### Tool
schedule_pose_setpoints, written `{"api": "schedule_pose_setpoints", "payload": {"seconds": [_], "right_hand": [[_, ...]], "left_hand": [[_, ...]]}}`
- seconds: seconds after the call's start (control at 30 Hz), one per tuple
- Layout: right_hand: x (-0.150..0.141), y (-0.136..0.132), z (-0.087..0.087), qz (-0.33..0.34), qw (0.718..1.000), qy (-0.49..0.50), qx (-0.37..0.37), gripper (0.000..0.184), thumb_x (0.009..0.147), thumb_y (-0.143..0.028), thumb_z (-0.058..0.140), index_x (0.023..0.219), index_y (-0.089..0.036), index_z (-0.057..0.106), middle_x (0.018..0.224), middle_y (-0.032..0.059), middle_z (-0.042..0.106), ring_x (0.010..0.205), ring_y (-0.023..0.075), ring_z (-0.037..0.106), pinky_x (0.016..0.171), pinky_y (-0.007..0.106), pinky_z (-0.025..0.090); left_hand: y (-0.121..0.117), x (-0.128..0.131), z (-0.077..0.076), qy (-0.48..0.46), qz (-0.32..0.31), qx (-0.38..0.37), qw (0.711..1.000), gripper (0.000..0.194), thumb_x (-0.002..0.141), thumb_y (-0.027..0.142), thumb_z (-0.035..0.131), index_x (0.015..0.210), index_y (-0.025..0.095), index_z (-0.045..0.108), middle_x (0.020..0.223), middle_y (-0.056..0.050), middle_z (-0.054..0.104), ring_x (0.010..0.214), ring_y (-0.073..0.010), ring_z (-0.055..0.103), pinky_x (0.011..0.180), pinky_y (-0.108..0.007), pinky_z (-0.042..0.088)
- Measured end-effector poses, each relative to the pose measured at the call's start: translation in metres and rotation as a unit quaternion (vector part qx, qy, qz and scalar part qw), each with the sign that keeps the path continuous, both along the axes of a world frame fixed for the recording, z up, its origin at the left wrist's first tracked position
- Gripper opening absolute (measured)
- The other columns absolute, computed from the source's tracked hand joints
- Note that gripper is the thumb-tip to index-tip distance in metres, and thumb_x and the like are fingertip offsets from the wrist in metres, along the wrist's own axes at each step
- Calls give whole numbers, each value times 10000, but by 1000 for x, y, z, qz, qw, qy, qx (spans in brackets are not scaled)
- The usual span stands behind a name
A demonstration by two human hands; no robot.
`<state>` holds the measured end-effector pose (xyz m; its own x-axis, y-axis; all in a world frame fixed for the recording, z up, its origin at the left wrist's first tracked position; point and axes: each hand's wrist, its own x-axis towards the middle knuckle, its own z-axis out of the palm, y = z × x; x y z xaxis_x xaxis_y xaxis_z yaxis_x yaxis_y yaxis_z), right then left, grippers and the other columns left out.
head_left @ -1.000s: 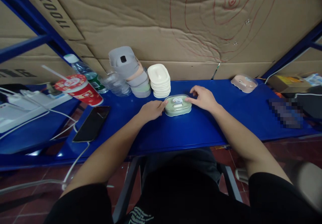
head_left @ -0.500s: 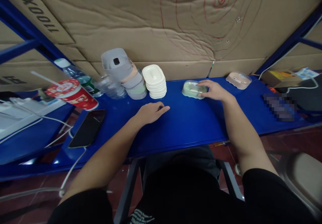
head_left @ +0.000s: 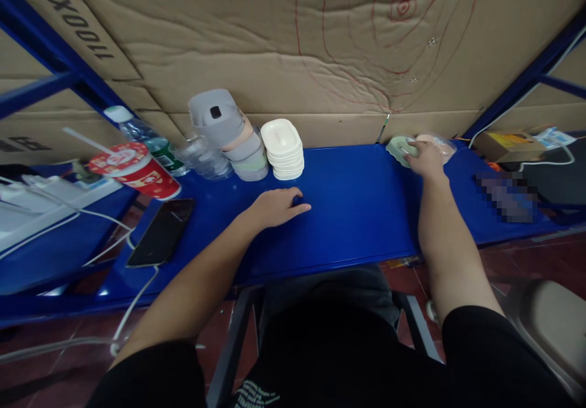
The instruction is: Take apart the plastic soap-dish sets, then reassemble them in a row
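My right hand (head_left: 426, 159) is at the back right of the blue table, its fingers closed on a pale green scalloped dish (head_left: 399, 149). Part of that dish is hidden behind the fingers. Just beside it, a pinkish dish (head_left: 442, 145) of similar shape is partly covered by the same hand. My left hand (head_left: 280, 206) rests on the tabletop with thumb and forefinger apart, holding nothing. Behind the left hand rises a stack of cream-coloured trays (head_left: 284, 151). Left of these trays leans a stack of grey, pink and green rounded shells (head_left: 217, 121).
On the left stand a red paper cup (head_left: 141, 173) with a straw, a plastic bottle (head_left: 160, 148) and clear plastic pieces (head_left: 206, 156). A phone (head_left: 161, 234) lies near the front left edge. Cardboard (head_left: 256, 41) walls the back. At right sits a small box (head_left: 515, 145).
My right hand has moved right and away from me, carrying or sliding the green dish along to the pinkish dish. My left hand has stayed nearly in place.
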<state>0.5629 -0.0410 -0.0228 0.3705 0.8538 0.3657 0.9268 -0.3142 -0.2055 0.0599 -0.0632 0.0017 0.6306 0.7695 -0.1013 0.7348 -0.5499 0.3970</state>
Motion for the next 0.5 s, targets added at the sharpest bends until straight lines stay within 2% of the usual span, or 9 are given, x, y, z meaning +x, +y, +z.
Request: {"api": "schedule_pose_setpoints", "payload": {"seconds": [0.1,0.27,0.37,0.5], "right_hand": [[5,-1,-2,-43,998,29,21,589,933,-346,655,1489,-155,671,1520,255,617,1391,396,562,1161,561,404],[10,0,-8,-53,996,38,68,593,918,-253,641,1485,-77,660,1521,316,595,1388,382,530,1138,522,371],[7,1,-11,-72,993,40,82,589,922,-238,616,1493,-96,654,1521,328,584,1386,398,507,1111,565,358],[-3,0,-7,-92,990,18,103,542,929,-274,616,1446,-131,692,1539,320,556,1430,458,411,1123,668,280]], "left_hand": [[0,-1,0,-10,-9,6,1000,585,977,679,564,1276,193,696,924,-86,755,829,-276,701,715,-336,420],[1,-2,-2,0,-18,19,1000,577,985,656,569,1311,195,688,936,-85,756,852,-278,707,717,-334,433],[2,-2,-3,-4,-19,23,1000,563,985,650,579,1293,194,697,923,-81,759,846,-276,705,699,-331,420],[4,-1,-4,-41,3,27,999,509,979,616,611,1270,207,698,892,-60,759,813,-253,691,667,-321,393]]}}
